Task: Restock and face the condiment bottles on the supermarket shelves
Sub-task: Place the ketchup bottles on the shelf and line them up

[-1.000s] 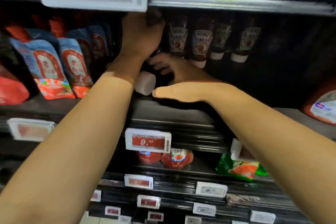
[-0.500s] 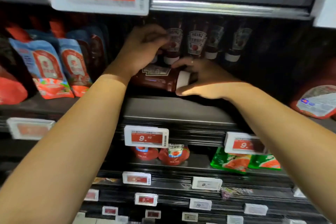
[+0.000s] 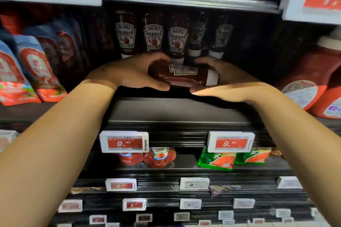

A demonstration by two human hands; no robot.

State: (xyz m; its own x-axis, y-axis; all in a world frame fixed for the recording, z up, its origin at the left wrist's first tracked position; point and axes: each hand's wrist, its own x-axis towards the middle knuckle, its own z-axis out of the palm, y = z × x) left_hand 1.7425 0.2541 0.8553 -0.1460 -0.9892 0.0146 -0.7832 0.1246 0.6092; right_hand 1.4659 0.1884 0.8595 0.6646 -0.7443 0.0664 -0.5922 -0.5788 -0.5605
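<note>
both hands curled around sideways ketchup bottle (image 3: 184, 77), left hand (image 3: 132, 73) at base, right hand (image 3: 230, 81) at cap end

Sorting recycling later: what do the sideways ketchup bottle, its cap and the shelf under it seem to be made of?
Ketchup bottle: probably clear glossy plastic, since highlights streak it and red sauce shows through. Cap: opaque white, apparently matte plastic. Shelf: dark, dull sheen, likely painted metal.

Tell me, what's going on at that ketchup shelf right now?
Both hands, left and right, grip one ketchup bottle sideways, cap to the right. Standing Heinz row directly behind. Shelf front bare below it.
</note>
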